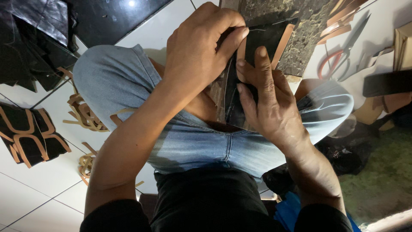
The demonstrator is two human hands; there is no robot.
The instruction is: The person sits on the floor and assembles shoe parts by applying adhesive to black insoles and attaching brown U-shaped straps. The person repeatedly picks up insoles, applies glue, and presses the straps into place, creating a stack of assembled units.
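1. The person sits on the white tiled floor [30, 189] with knees bent, in light blue jeans [193, 146] and a black top.
2. The left hand [201, 51], in the upper middle of the frame, is curled tight; its thumb and fingers pinch the upper edge of a black leather piece [264, 36] with a tan border.
3. The right hand [266, 99], just right of centre, lies flat on the same piece, fingers stretched out and pressing it down, fingertips touching the tan strip.
4. The black leather piece rests on a dark mottled stone slab [300, 30] at the top of the frame, between the knees, and reaches down towards the lap.
5. Red-handled scissors [339, 58] lie on the floor at upper right, just beside the slab.
6. Tan offcut strips [86, 114] lie tangled at the left, beside the thigh, with more below them.
7. Cut black pieces with tan edging [30, 135] lie at the far left.
8. A heap of black sheet material [34, 38] fills the upper left corner.
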